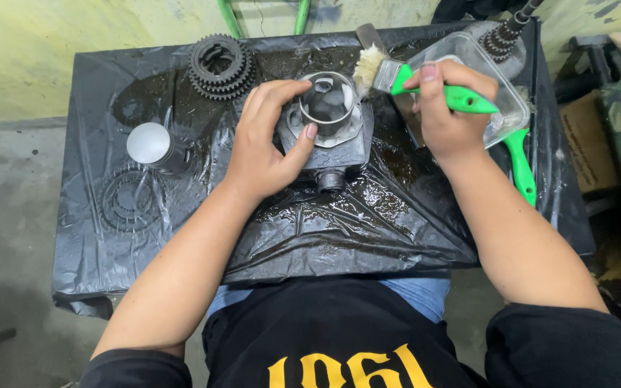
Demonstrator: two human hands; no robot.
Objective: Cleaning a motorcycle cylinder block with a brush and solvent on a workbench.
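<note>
While left hand (267, 140) grips ribbed metal cylinder (327, 122) | right hand (448, 108) clamps green-handled bristle brush (397, 77).

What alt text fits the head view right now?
The left hand grips a grey metal cylinder block on wet black plastic sheeting, while the right hand holds a green-handled paintbrush beside its bore. Stacked gears lie behind.
</note>
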